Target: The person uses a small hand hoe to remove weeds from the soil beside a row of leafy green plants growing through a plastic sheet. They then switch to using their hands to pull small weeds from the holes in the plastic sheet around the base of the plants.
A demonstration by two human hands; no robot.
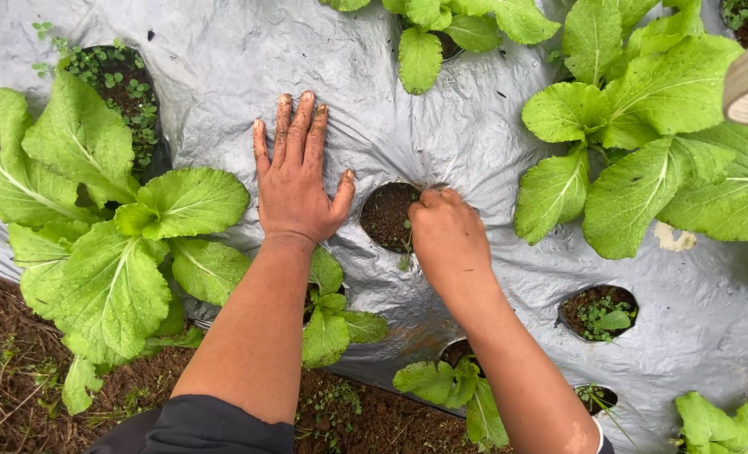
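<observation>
My left hand [294, 176] lies flat, palm down, fingers spread a little, on the silver plastic mulch sheet [223, 59], just left of a round planting hole [387, 217] filled with dark soil. My right hand [445, 235] is curled, its fingertips bent down at the right rim of that hole; whether it pinches anything is hidden. Both hands carry soil on the fingers. A small green seedling [404, 252] shows at the hole's lower edge beside my right hand.
Large leafy green plants grow at the left [97, 244] and upper right [643, 143]. Smaller plants [332, 319] sit below my arms. Other holes hold weeds [601, 313]. Bare brown soil [21, 361] borders the sheet at lower left.
</observation>
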